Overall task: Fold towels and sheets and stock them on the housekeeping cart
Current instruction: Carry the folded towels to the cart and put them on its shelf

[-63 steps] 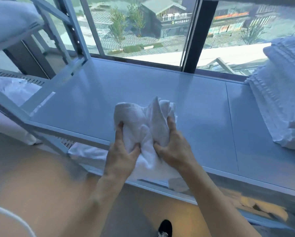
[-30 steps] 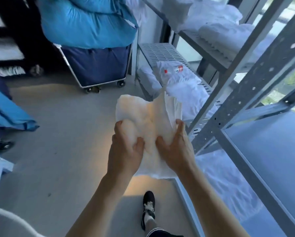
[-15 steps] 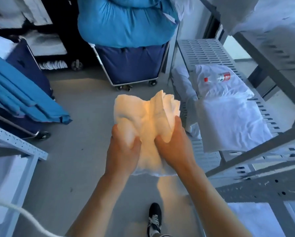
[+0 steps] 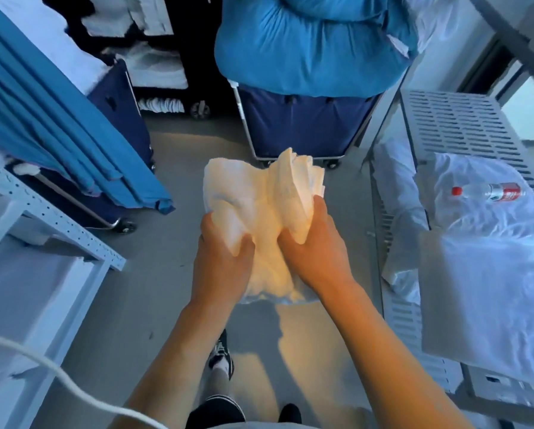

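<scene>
- Both hands, left (image 4: 220,267) and right (image 4: 316,258), gripping a bunched white towel (image 4: 259,205) over the floor.
- Best carried level, folds pinned, to a cart (image 4: 302,125) ahead.

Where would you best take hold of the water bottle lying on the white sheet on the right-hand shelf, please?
Grip the water bottle round its clear middle, between the red cap and the red label, coming down from above. It lies on its side on the white sheet, cap pointing left, so its round flank faces up with nothing over it. Both the left hand and right hand grip the towel.
</scene>
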The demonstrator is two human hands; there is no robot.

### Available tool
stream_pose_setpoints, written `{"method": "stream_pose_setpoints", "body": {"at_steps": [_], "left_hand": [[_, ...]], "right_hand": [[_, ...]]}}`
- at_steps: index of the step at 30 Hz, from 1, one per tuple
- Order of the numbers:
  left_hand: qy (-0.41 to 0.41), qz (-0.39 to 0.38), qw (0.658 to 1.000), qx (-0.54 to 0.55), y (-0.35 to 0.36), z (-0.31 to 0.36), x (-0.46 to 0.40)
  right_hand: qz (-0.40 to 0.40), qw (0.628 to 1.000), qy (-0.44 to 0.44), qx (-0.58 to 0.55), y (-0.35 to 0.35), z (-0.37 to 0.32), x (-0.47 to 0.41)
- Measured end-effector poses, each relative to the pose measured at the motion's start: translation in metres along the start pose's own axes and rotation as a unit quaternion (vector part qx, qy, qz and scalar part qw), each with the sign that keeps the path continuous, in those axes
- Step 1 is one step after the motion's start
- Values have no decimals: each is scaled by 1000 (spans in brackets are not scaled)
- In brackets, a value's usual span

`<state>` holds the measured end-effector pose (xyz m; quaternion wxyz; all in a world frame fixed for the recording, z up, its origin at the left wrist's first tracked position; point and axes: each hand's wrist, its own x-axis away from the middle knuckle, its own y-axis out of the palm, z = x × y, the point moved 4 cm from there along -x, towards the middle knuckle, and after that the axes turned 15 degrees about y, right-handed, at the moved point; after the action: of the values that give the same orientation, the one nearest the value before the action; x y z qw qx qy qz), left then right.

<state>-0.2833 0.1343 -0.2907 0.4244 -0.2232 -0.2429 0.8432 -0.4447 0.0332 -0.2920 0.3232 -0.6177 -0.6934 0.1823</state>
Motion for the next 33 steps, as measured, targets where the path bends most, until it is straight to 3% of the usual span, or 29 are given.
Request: {"method": "stream_pose_setpoints", "body": {"at_steps": [17,33], "left_hand": [[0,36,998,44,-97,-100,-275],[-16,97,993,72,-160,-162,-414]], "right_hand": [[9,997,-56,45,155,-223,-156],[-11,992,-116,53,247,-363,-240]]}}
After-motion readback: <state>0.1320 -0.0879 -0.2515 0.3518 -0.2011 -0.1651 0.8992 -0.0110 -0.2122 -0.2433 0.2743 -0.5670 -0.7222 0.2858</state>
